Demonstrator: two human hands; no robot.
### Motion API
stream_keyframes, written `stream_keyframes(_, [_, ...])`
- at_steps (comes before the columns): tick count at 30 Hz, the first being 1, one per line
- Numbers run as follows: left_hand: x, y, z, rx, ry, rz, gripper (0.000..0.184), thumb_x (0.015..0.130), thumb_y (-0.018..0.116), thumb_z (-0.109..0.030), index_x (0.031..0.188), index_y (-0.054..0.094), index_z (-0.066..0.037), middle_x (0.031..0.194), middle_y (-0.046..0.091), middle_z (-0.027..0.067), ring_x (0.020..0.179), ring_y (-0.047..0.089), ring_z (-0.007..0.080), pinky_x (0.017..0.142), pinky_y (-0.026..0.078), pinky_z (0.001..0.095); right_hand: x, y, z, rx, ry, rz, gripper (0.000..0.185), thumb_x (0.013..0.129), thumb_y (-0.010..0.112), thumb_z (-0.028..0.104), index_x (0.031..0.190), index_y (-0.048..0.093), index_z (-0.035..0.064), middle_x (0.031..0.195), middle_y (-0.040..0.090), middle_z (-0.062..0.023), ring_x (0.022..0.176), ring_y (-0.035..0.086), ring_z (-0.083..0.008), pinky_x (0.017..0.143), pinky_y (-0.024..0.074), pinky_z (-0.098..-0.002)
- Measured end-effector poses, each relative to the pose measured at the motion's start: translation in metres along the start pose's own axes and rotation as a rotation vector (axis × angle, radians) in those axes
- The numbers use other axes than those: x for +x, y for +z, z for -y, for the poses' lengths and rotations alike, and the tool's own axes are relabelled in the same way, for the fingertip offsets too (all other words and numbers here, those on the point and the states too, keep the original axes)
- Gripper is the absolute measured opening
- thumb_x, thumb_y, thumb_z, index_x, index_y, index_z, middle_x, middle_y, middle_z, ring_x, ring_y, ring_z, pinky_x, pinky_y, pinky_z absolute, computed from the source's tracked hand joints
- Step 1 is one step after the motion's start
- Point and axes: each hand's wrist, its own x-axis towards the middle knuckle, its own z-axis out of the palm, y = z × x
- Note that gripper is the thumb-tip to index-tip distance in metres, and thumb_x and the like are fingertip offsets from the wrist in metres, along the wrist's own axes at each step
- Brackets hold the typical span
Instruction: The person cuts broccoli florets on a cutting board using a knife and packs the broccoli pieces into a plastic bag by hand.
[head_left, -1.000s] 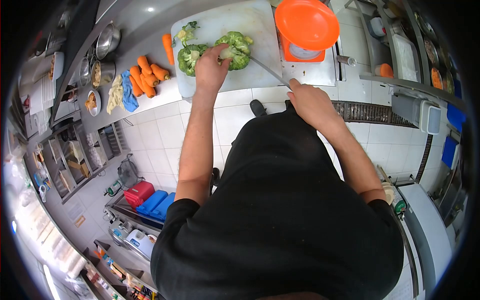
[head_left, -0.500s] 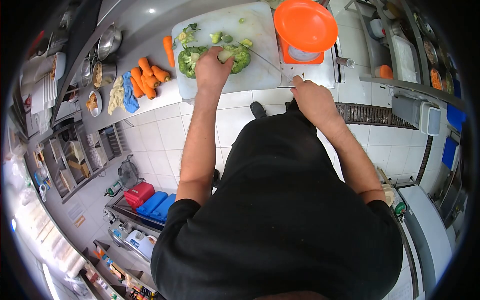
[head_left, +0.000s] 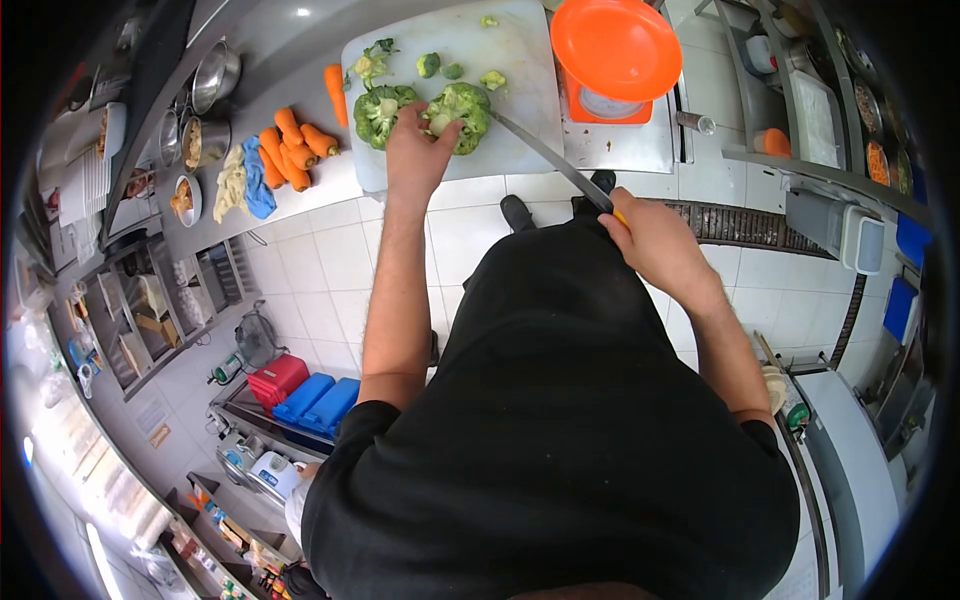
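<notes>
My left hand (head_left: 420, 150) touches a broccoli head (head_left: 460, 117) on the white cutting board (head_left: 520, 60), its thumb and fingers spread around the near left side. A second broccoli piece (head_left: 380, 113) lies just left of my fingers. In my right hand (head_left: 655, 235) is the yellow handle of a long knife (head_left: 550, 155), the blade slanting up over the board's right edge with its tip beside the broccoli head. Small cut florets (head_left: 428, 66) and a leafy stalk (head_left: 372, 66) lie farther back on the board.
Several carrots (head_left: 288, 150) and cloths (head_left: 258, 185) lie on the steel counter left of the board. An orange scale (head_left: 610, 108) with an orange bowl (head_left: 615, 48) stands at the right. Metal bowls (head_left: 215, 78) sit at the far left.
My right hand has moved down and right, drawing the knife back. My left hand's fingers have spread slightly on the broccoli. Small florets now lie apart from the head.
</notes>
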Motion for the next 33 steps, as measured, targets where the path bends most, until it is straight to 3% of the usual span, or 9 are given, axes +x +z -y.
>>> stream_keyframes(8, [-0.009, 0.013, 0.013, 0.001, 0.106, -0.044, 0.057, 0.09, 0.091, -0.032, 0.131, 0.069, 0.001, 0.11, 0.076, 0.0203, 0.087, 0.078, 0.0264, 0.075, 0.063, 0.0375, 0.007, 0.007, 0.009, -0.043, -0.038, -0.011, 0.025, 0.108, 0.062, 0.024, 0.111, 0.058, -0.001, 0.085, 0.072, -0.0237, 0.087, 0.072, -0.0473, 0.077, 0.0556, -0.0593])
stream_keyframes(11, [-0.014, 0.016, 0.009, -0.038, 0.139, -0.057, 0.051, 0.086, 0.093, -0.025, 0.124, 0.07, 0.001, 0.107, 0.07, 0.0171, 0.079, 0.075, 0.0265, 0.072, 0.062, 0.0392, 0.01, 0.008, 0.01, -0.074, -0.057, 0.012, 0.024, 0.108, 0.062, 0.023, 0.113, 0.059, -0.0006, 0.087, 0.072, -0.0231, 0.087, 0.072, -0.0467, 0.077, 0.0562, -0.0584])
stream_keyframes(33, [-0.019, 0.017, 0.012, -0.05, 0.207, -0.056, 0.045, 0.088, 0.09, -0.02, 0.126, 0.074, -0.001, 0.108, 0.069, 0.0147, 0.075, 0.073, 0.0261, 0.072, 0.061, 0.0386, 0.018, 0.001, 0.028, -0.131, 0.004, 0.077, 0.024, 0.109, 0.061, 0.022, 0.114, 0.059, -0.0016, 0.086, 0.073, -0.0246, 0.085, 0.073, -0.0476, 0.076, 0.0567, -0.0589])
